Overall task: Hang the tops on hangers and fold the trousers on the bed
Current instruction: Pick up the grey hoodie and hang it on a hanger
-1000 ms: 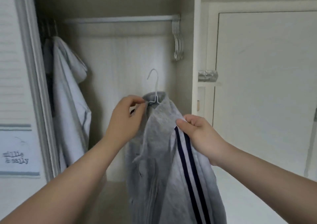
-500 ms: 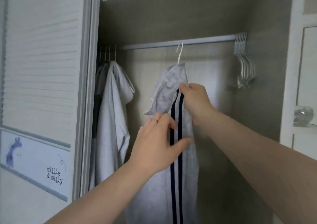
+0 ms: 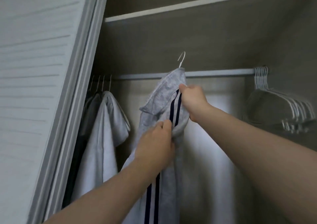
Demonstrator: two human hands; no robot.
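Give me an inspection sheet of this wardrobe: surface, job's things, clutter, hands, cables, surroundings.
Surface: rail crosses the wardrobe.
Job's things: grey striped top on white hanger, hook above the rail, not on it.
Clutter: spare hangers bunched at the rail's right end; hooded garment hanging at left.
Hands: left hand grips the top's front; right hand grips its shoulder.
Cables: nothing seen.
Surroundings: louvred door at left; shelf above.

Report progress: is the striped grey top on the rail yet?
Done: a pale hooded top and others hang at the left of the rail. In hand: the striped grey top is on its hanger, held by right hand and left hand; its hook is above the rail, not on it. Left: hooking it; spare hangers wait at right. Trousers and bed are out of view.
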